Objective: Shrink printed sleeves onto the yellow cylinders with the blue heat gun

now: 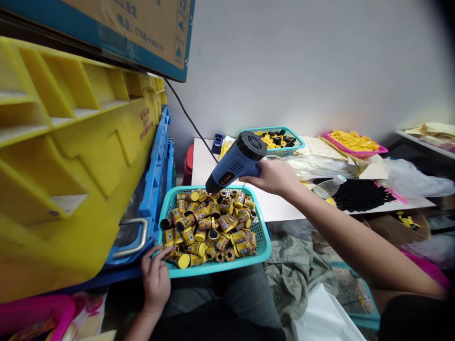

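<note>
A teal plastic basket (265, 248) rests on my lap, filled with several small yellow-labelled cylinders (213, 227). My right hand (273, 176) is closed round the handle of a blue heat gun (235, 162), whose nozzle points down at the far side of the pile. My left hand (155, 277) grips the basket's near left corner, fingers curled over the rim.
Stacked yellow crates (71, 156) and blue crates (156, 175) stand close on the left. Behind lies a white table (202, 166) with a teal basket of yellow and black parts (279, 139), a pink tray (355, 142), a water bottle (329, 187) and plastic bags. The gun's black cable (188, 118) runs up the wall.
</note>
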